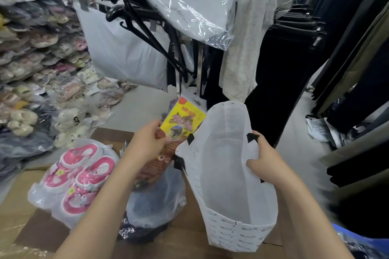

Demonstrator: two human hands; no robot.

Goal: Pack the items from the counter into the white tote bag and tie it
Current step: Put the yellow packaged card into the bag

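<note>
Head view: left hand (145,142) pinches yellow packet (182,122), right hand (267,160) grips white tote (237,235) (gaping).

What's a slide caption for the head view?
Left hand holds yellow packet beside white tote bag, right hand gripping its rim.

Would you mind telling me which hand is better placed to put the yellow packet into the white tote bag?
Left. The left hand grips the yellow packet right beside the open mouth of the white tote bag, while the right hand pinches the bag's rim, holding it open.
</note>
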